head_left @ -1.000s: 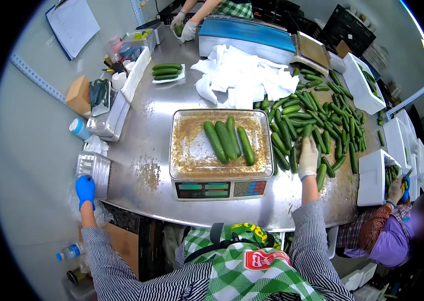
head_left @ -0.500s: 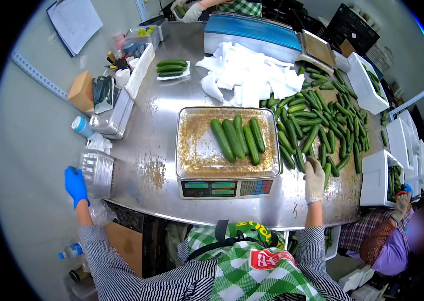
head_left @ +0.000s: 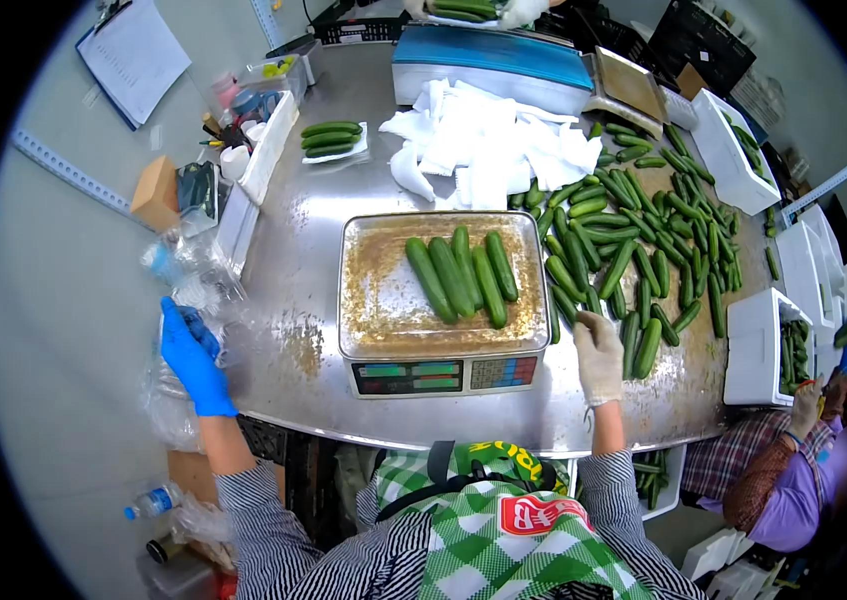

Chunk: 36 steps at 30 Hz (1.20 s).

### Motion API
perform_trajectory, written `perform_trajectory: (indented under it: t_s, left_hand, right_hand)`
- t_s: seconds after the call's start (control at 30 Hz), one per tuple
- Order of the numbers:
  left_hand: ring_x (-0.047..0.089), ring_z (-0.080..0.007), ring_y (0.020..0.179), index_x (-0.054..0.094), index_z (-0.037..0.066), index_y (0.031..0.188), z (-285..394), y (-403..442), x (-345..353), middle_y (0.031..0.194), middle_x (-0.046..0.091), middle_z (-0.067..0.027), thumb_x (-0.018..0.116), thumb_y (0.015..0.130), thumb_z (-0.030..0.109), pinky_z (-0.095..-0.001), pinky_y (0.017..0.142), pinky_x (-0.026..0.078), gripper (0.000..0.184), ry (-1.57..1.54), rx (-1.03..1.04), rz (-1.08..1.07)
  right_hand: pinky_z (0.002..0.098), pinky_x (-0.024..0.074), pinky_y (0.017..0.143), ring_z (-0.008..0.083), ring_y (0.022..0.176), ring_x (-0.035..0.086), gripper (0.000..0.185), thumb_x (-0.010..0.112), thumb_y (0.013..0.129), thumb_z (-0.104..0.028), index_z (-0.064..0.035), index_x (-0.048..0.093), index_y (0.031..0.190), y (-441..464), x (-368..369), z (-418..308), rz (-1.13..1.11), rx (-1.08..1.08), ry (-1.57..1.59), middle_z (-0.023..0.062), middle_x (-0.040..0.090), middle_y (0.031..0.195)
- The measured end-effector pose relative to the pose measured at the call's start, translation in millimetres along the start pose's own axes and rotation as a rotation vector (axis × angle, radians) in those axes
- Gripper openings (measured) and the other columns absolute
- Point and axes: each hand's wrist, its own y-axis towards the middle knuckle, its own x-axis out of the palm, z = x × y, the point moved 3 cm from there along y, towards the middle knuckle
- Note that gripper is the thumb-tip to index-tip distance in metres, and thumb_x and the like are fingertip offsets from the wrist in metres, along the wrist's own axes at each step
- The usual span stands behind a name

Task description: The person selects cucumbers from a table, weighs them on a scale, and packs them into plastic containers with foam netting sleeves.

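My left hand (head_left: 195, 358), in a blue glove, is at the table's left edge. Its fingers close on a clear plastic tray (head_left: 205, 285), which is blurred and see-through. My right hand (head_left: 599, 358), white-gloved, hovers beside the near left edge of the cucumber pile (head_left: 648, 345); its fingers are curled together and no cucumber shows in them. Between the hands stands a digital scale (head_left: 368, 300) with a stained metal pan. Several cucumbers (head_left: 458, 275) lie side by side on that pan.
White cloths (head_left: 488, 145) and a blue-topped box (head_left: 493, 70) lie behind the scale. A tray of cucumbers (head_left: 333, 140) sits at the back left. White foam boxes (head_left: 751, 350) line the right side, where a co-worker's gloved hand (head_left: 805, 408) is. Another person's gloved hands hold cucumbers (head_left: 463, 8) at the top.
My left hand has moved up and right, and the clear plastic by it has shifted upward. My right hand has drawn left from the pile. The co-worker at right has raised a blue-gloved hand.
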Motion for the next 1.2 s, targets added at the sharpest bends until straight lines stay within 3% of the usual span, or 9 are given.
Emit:
perform_trajectory:
  t_s: [0.27, 0.4, 0.57, 0.67, 0.77, 0.93, 1.07, 1.13, 1.2]
  left_hand:
    - [0.025, -0.0070, 0.041, 0.050, 0.015, 0.073, -22, -51, 25, 0.055, 0.031, 0.0060, 0.052, 0.098, 0.050, -0.0253, 0.039, 0.017, 0.043, -0.086, -0.259, -0.029]
    - [0.025, -0.0067, 0.041, 0.050, 0.016, 0.074, -33, -73, 38, 0.054, 0.032, 0.0060, 0.052, 0.098, 0.050, -0.0251, 0.037, 0.016, 0.042, -0.086, -0.350, -0.066]
    - [0.026, -0.0062, 0.040, 0.050, 0.017, 0.072, -47, -93, 59, 0.055, 0.035, 0.0063, 0.055, 0.097, 0.049, -0.0244, 0.037, 0.017, 0.041, -0.036, -0.386, -0.067]
    - [0.026, -0.0058, 0.041, 0.050, 0.017, 0.071, -46, -101, 74, 0.056, 0.036, 0.0062, 0.055, 0.097, 0.049, -0.0242, 0.037, 0.017, 0.041, -0.007, -0.375, -0.084]
    - [0.027, -0.0060, 0.041, 0.050, 0.017, 0.072, -46, -97, 75, 0.056, 0.037, 0.0057, 0.053, 0.098, 0.049, -0.0246, 0.037, 0.018, 0.042, 0.012, -0.371, -0.084]
    - [0.028, -0.0069, 0.040, 0.056, 0.012, 0.081, -70, -101, 74, 0.054, 0.036, 0.0040, 0.048, 0.100, 0.049, -0.0257, 0.036, 0.020, 0.042, -0.255, -0.563, -0.053]
    - [0.027, -0.0061, 0.037, 0.048, 0.001, 0.137, -47, -181, 133, 0.052, 0.035, 0.0035, 0.041, 0.102, 0.051, -0.0236, 0.034, 0.022, 0.062, -0.181, -0.730, -0.898]
    - [0.031, -0.0065, 0.037, 0.043, 0.001, 0.142, -63, -216, 148, 0.053, 0.042, 0.0011, 0.043, 0.100, 0.052, -0.0227, 0.035, 0.022, 0.067, -0.250, -0.995, -0.980]
    - [0.032, -0.0079, 0.035, 0.049, 0.000, 0.136, -59, -232, 163, 0.054, 0.046, -0.0018, 0.045, 0.100, 0.052, -0.0236, 0.034, 0.021, 0.063, -0.317, -0.992, -0.974]
  right_hand:
    - [0.0424, 0.0512, 0.081, 0.0355, 0.091, 0.063, 0.029, 0.065, 0.081, -0.003, 0.0003, 0.063, 0.109, 21, 30, -55, -0.044, -0.391, -0.119, 0.0187, 0.064, 0.101]
    - [0.0438, 0.0518, 0.078, 0.0356, 0.088, 0.064, 0.035, 0.070, 0.075, -0.008, 0.0020, 0.060, 0.107, 33, 44, -74, -0.059, -0.558, -0.212, 0.0210, 0.064, 0.101]
    - [0.0469, 0.0427, 0.095, 0.0351, 0.117, 0.055, 0.069, 0.080, 0.073, -0.032, -0.0137, 0.049, 0.132, 25, 79, -112, -0.396, -0.619, -0.473, 0.0186, 0.051, 0.129]
    - [0.0441, 0.0455, 0.088, 0.0306, 0.108, 0.060, 0.051, 0.074, 0.080, -0.025, -0.0141, 0.055, 0.126, 39, 104, -112, -0.572, -0.697, -0.445, 0.0127, 0.062, 0.112]
    - [0.0430, 0.0475, 0.078, 0.0316, 0.092, 0.064, 0.040, 0.069, 0.085, -0.020, -0.0098, 0.060, 0.122, 63, 101, -103, -0.535, -0.463, -0.176, 0.0131, 0.066, 0.099]
    - [0.0239, 0.0490, 0.070, 0.0092, 0.079, 0.062, 0.032, 0.045, 0.103, -0.020, 0.0031, 0.058, 0.121, 70, 62, -61, -0.187, 0.137, 0.563, 0.0071, 0.067, 0.093]
    - [0.0287, 0.0529, 0.083, 0.0149, 0.094, 0.066, 0.032, 0.043, 0.103, -0.018, -0.0009, 0.054, 0.128, 41, 31, -60, -0.506, 0.199, 0.508, 0.0115, 0.067, 0.106]
    - [0.0289, 0.0523, 0.084, 0.0169, 0.095, 0.067, 0.034, 0.048, 0.101, -0.021, -0.0018, 0.055, 0.128, 17, 30, -75, -0.394, -0.264, 0.349, 0.0117, 0.068, 0.103]
    - [0.0308, 0.0516, 0.086, 0.0244, 0.095, 0.067, 0.038, 0.055, 0.098, -0.022, -0.0021, 0.055, 0.129, -10, 31, -78, -0.714, 0.186, 0.652, 0.0130, 0.069, 0.100]
